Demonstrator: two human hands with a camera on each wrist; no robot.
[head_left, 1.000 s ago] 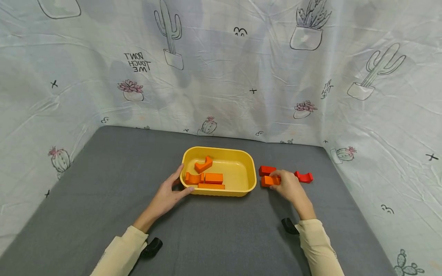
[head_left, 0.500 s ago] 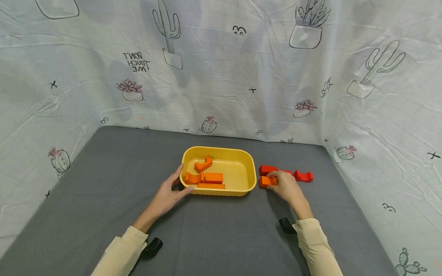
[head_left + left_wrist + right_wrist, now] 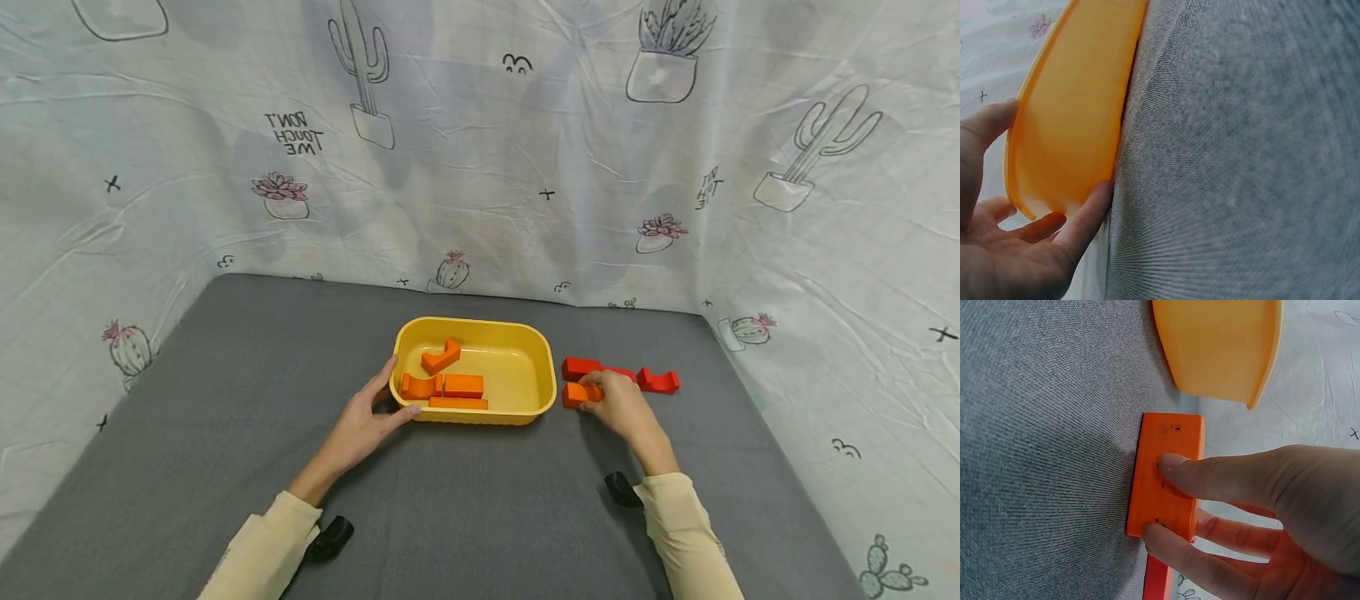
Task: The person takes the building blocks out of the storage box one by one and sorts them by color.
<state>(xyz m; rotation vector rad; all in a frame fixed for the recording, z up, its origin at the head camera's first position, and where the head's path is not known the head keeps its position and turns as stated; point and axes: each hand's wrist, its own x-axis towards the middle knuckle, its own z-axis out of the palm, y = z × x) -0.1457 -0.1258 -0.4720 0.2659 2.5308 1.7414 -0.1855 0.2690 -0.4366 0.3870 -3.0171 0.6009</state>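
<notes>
My left hand (image 3: 363, 423) holds the left end of a yellow plastic tray (image 3: 517, 375), its thumb on the near rim. In the left wrist view, the fingers spread round the tray's end wall (image 3: 1079, 94). Just right of the tray, my right hand (image 3: 628, 410) pinches an orange toy block (image 3: 573, 395) that rests on the table. The right wrist view shows the thumb across the block's (image 3: 1166, 434) near face and other fingers behind it. Inside the tray lie an orange notched block (image 3: 441, 358), an orange curved block (image 3: 420, 387), a rectangular one (image 3: 463, 386) and a flat one (image 3: 457, 403).
Behind the orange block stands a red block (image 3: 581, 368); another red piece (image 3: 621, 372) is partly hidden by my right hand. Farther right lies a red curved block (image 3: 658, 381). Grey cloth (image 3: 465, 517) covers the table, and a white patterned curtain (image 3: 480, 167) surrounds it.
Over the first half second, my right hand shifted the orange block slightly left, uncovering more of the red piece behind. Since then it has stayed in place. The left hand has kept its hold.
</notes>
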